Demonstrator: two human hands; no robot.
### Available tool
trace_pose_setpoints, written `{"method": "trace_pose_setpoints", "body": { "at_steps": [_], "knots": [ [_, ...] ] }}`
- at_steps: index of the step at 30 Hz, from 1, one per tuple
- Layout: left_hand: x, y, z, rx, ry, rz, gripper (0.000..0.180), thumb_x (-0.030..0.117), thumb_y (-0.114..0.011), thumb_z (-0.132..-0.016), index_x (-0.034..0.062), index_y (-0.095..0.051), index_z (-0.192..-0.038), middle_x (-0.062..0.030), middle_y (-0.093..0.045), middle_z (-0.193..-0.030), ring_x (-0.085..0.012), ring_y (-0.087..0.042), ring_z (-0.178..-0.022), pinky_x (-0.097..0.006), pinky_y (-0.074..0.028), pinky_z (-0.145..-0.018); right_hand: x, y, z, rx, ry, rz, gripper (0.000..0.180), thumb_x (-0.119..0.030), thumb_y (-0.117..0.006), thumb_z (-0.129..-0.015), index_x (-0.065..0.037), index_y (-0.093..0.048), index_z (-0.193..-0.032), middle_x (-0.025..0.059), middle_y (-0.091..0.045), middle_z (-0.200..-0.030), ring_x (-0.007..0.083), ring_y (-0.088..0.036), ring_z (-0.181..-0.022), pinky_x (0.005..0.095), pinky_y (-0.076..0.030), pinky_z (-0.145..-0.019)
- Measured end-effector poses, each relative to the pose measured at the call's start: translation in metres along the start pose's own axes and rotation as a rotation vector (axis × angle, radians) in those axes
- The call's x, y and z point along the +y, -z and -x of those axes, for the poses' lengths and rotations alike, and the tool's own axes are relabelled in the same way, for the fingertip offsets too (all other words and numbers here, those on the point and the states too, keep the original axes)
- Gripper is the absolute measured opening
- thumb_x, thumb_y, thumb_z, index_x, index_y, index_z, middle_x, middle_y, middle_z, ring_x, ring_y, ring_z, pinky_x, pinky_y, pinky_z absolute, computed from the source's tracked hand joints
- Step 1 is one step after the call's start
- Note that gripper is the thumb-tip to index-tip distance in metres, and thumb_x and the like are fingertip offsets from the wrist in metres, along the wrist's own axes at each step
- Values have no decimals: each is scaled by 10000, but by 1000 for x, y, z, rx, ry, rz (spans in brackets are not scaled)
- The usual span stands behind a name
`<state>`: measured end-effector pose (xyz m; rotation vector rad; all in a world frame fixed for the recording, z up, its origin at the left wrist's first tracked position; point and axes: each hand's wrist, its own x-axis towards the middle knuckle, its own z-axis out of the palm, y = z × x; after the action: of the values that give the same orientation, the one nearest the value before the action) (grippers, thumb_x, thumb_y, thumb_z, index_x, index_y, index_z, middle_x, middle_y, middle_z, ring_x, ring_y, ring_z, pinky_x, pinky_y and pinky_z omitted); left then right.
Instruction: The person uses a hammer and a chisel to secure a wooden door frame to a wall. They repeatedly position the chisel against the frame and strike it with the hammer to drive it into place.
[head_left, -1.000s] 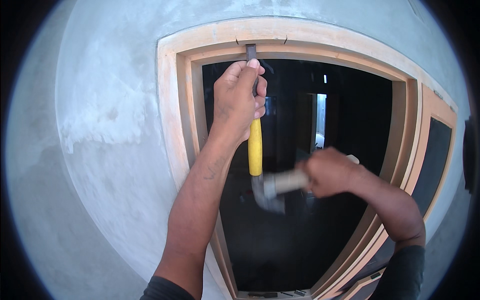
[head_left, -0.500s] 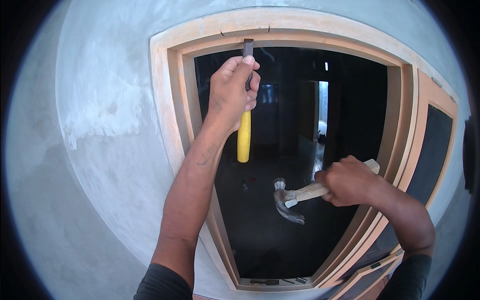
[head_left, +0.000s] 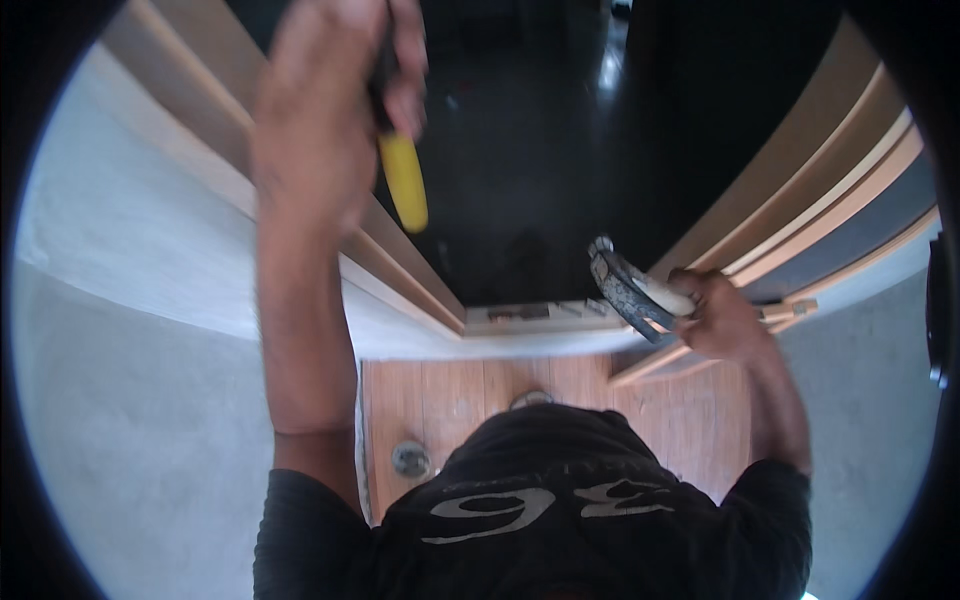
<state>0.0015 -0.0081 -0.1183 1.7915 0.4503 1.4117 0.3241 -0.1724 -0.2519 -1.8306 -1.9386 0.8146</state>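
My left hand [head_left: 325, 120], raised at the upper left and smeared by motion, is closed around a chisel [head_left: 404, 185]. The yellow handle end of the chisel points down below my fist; its blade lies beyond the top edge of the picture. On the right, my right hand [head_left: 722, 318] grips a claw hammer [head_left: 628, 288] by its pale wooden handle, with the dark metal head toward the middle. Around both tools runs a wooden window frame [head_left: 395, 262], its top edge out of view. The hammer head overlaps the frame's lower right corner in the picture.
A few small tools lie on the window sill [head_left: 480, 325]. To the right stands an open wooden sash [head_left: 640, 372]. Below is a wood-patterned floor [head_left: 510, 378] with a small round container [head_left: 411, 459]. Grey plastered wall [head_left: 130, 400] flanks the left.
The view has tipped downward, bringing the floor and my shirt into sight. The chisel has come away from the frame's top rail and tilts; the hammer has turned, still in my right hand.
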Motion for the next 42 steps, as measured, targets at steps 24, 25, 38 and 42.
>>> {"method": "trace_pose_setpoints", "body": {
  "at_steps": [24, 25, 38, 42],
  "knots": [
    [-308, -115, 375, 455, 1489, 518, 287, 241, -572, -1076, 19, -513, -1248, -107, -553, -984, -247, -688, -818, -441, -662, -744, 178, -285, 28, -15, -644, -599, 215, -174, -844, -844, -30, -707, -927, 61, -681, -746, 149, -634, -640, 335, -519, -605],
    [-314, -121, 377, 465, 1482, 496, 288, 238, -567, -1078, 14, -486, -1240, -115, -559, -977, -259, -713, -825, -442, -671, -719, 175, -293, 19, 69, -570, -540, 195, -151, -843, -846, -35, -699, -908, 42, -664, -723, 129, -604, -598, 316, -500, -558],
    [-364, -158, 408, 647, 1562, 471, 204, 168, -497, -1087, 23, -368, -1148, -177, -570, -1027, -321, -765, -902, -444, -687, -658, 191, -346, -15, -93, -652, -602, 464, -198, -930, -741, 22, -727, -1096, 114, -769, -1001, 170, -736, -897, 326, -601, -802],
    [-391, -174, 415, 607, 1561, 477, 203, 167, -517, -1078, 27, -391, -1153, -161, -568, -1017, -295, -752, -865, -446, -681, -652, 198, -339, -18, -162, -617, -494, 422, -128, -908, -749, 50, -737, -1091, 120, -772, -978, 160, -724, -861, 316, -594, -778]
  ]
}}
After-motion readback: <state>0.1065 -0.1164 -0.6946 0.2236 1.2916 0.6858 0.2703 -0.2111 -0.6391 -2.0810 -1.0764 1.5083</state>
